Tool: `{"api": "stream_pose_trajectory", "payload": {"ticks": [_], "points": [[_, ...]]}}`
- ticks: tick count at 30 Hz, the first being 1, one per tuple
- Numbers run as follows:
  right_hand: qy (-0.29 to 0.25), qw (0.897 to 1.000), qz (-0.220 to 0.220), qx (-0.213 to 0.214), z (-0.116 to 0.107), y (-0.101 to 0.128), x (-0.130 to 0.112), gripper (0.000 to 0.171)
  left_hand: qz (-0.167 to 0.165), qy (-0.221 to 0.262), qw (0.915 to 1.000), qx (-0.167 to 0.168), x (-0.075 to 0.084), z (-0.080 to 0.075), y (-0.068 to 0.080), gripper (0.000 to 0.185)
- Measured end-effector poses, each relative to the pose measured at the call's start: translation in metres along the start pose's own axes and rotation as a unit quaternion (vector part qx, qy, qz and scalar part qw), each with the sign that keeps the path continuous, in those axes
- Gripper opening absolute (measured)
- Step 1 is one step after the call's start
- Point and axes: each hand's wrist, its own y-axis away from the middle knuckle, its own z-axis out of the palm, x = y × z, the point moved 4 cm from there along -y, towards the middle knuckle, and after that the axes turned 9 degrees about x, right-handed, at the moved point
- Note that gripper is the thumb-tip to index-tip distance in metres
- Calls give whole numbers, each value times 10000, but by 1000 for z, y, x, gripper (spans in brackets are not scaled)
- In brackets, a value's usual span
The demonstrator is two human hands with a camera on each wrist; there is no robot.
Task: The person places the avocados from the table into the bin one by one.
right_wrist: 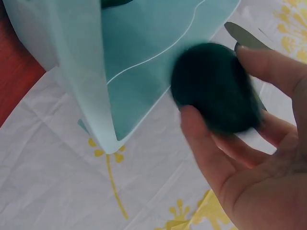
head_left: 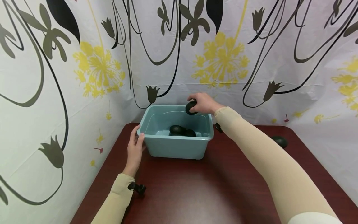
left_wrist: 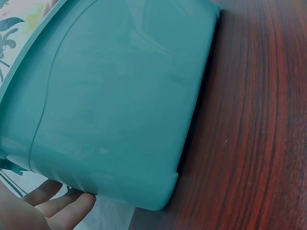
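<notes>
A light blue plastic basin (head_left: 174,147) stands on the table, with dark green avocados (head_left: 176,130) lying on its floor. My left hand (head_left: 135,151) grips the basin's near left corner, thumb at the front rim and fingers along the left side. In the left wrist view those fingers (left_wrist: 72,213) press against the outer wall. Over the basin's back right part, my right hand (head_left: 204,103) holds another avocado (head_left: 191,107) between thumb and fingers. The right wrist view shows this avocado (right_wrist: 213,88) slightly blurred, beside the basin's rim.
Another avocado (head_left: 279,141) lies on the right part of the dark red wooden table (head_left: 179,189), partly behind my right sleeve. A patterned white cloth (head_left: 173,74) hangs behind the table and along its left side. Black straps with small devices (head_left: 137,188) sit on the wrists.
</notes>
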Motion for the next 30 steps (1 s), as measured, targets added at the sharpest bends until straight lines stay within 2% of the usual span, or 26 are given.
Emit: {"api": "stream_pose_trajectory", "payload": {"ticks": [11, 19, 30], "points": [[-83, 9986, -281, 445, -20, 14, 17, 50, 5, 26, 10000, 37, 1, 2, 1, 57], [-118, 9987, -56, 483, -39, 30, 35, 47, -16, 11, 10000, 55, -1, 2, 1, 56], [435, 9973, 79, 592, -60, 57, 68, 47, 171, -84, 9997, 136, -2, 2, 0, 53]]}}
